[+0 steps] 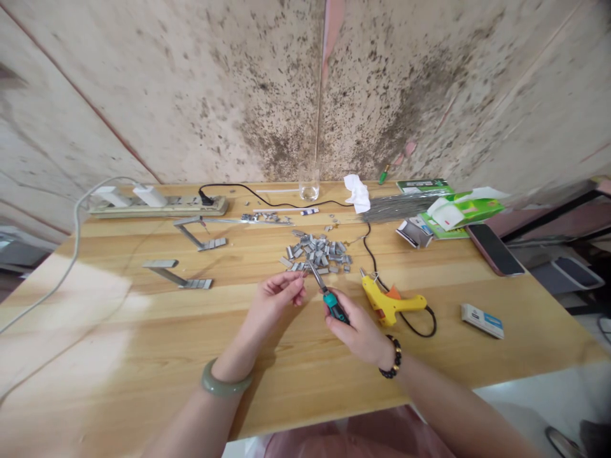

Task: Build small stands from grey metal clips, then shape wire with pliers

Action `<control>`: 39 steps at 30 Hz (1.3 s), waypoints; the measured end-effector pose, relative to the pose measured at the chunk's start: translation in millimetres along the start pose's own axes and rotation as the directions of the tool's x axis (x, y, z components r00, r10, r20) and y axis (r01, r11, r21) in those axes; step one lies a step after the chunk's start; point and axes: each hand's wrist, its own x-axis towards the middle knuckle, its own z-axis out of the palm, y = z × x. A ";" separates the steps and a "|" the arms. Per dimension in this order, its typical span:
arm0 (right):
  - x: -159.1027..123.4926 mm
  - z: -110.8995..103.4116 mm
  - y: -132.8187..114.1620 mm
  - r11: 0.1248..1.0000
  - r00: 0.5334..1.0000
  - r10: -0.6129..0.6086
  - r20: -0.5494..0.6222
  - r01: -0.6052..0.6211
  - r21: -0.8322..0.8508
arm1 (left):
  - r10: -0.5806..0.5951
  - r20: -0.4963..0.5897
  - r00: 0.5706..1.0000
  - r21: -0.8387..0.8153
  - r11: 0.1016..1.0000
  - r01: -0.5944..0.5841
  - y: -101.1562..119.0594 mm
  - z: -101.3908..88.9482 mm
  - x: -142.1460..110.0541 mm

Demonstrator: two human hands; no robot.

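My right hand is closed around the teal-and-black handle of long-nose pliers. The metal nose of the pliers points up and left, with its tip close to my left fingers. My left hand pinches a thin piece of wire, whose end is at the tip of the pliers; whether the jaws grip it is too small to tell. Just beyond both hands lies a heap of small grey metal pieces. To the right of my right hand, a yellow glue gun rests on its side.
Two grey strip-built zigzag stands are at the left. Along the wall sit a power strip, a clear cup, a crumpled tissue and a wire bundle. A phone and small box lie right.
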 end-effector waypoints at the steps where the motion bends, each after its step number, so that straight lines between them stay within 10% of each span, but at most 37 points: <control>1: 0.3 0.0 0.0 1.000 1.000 0.001 -0.001 -0.001 -0.007 | 0.014 -0.021 1.000 0.032 0.999 -0.014 -0.5 0.7 -0.2; 10: 1.8 -1.0 -2.9 1.000 1.000 0.018 0.001 -0.018 0.001 | 0.216 -0.048 0.975 0.355 0.916 -0.185 -4.2 0.7 -1.7; 19: 1.8 -2.4 1.0 0.998 0.998 0.059 0.015 -0.060 0.030 | 0.490 0.106 0.865 0.780 0.499 -0.379 -7.9 -6.4 -3.4; 30: 2.3 -3.5 -3.0 0.946 0.979 0.138 0.153 -0.176 0.271 | 0.142 -0.090 0.986 0.323 0.940 -0.106 -1.0 -1.1 0.5; 39: 4.2 -4.8 -2.0 0.852 0.956 0.178 0.235 -0.269 0.450 | 0.155 -0.078 0.985 0.295 0.947 -0.126 1.3 -1.4 -0.4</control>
